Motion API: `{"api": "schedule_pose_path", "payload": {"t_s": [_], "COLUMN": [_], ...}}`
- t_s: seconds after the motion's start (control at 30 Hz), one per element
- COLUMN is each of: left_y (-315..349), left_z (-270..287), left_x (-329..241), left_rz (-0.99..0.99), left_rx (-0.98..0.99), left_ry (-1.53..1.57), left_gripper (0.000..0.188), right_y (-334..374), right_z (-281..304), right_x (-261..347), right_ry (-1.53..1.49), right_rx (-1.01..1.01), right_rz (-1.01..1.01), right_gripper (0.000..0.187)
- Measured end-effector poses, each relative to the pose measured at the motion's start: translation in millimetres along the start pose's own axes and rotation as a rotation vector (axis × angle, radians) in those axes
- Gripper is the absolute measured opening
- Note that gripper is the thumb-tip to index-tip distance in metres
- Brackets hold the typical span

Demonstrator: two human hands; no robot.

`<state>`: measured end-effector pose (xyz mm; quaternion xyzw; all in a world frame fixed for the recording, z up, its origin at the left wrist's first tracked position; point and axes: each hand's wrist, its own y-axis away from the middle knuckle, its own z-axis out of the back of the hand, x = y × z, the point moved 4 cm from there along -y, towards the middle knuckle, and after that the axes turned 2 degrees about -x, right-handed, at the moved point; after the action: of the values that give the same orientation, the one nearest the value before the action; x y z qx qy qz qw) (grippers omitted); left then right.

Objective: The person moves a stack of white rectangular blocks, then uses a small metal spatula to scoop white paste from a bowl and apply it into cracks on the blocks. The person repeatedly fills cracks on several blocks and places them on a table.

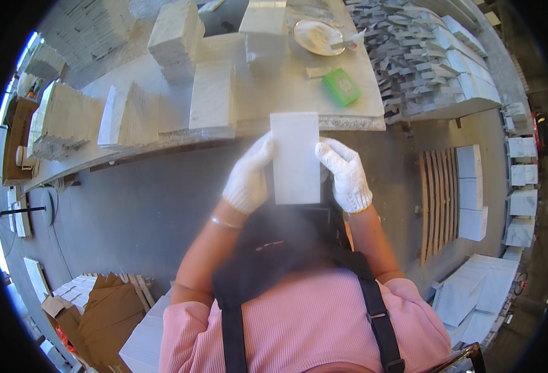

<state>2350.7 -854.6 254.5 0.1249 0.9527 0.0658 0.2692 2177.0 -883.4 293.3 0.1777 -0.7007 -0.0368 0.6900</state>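
Note:
A pale rectangular stone tile point(296, 158) is held upright lengthwise between my two hands, in front of the dark apron. My left hand point(249, 174), in a white knit glove, grips its left long edge. On the opposite edge, my right hand point(346, 173) pinches the tile with thumb and gloved fingers. The tile's far end comes close to the front edge of the worktable point(268, 93). Beyond it on the table lie a bright green block point(341, 87) and a round dish of white material point(318, 37).
Stacks of tiles point(213, 93) stand along the table, with another stack point(62, 121) at its left end. Many tile pieces point(411, 56) are piled at the far right. A slatted wooden pallet point(439, 205) is on the right floor; cardboard point(109, 317) lies lower left.

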Motion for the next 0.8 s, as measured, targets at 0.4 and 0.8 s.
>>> {"api": "schedule_pose_path", "payload": {"t_s": [0.4, 0.8], "left_y": [-9, -15], "left_z": [12, 11], "left_x": [4, -8], "left_rz": [0.014, -0.089], "left_rx": [-0.103, -0.142], "left_ry": [-0.012, -0.055], "left_gripper": [0.049, 0.049], "right_y": [-9, -4], "right_z": [2, -3], "right_x": [-8, -3], "right_ry": [-0.043, 0.181], "right_rx": [0.0, 0.11], "right_rz": [-0.023, 0.02], "right_gripper": [0.032, 0.038]}}
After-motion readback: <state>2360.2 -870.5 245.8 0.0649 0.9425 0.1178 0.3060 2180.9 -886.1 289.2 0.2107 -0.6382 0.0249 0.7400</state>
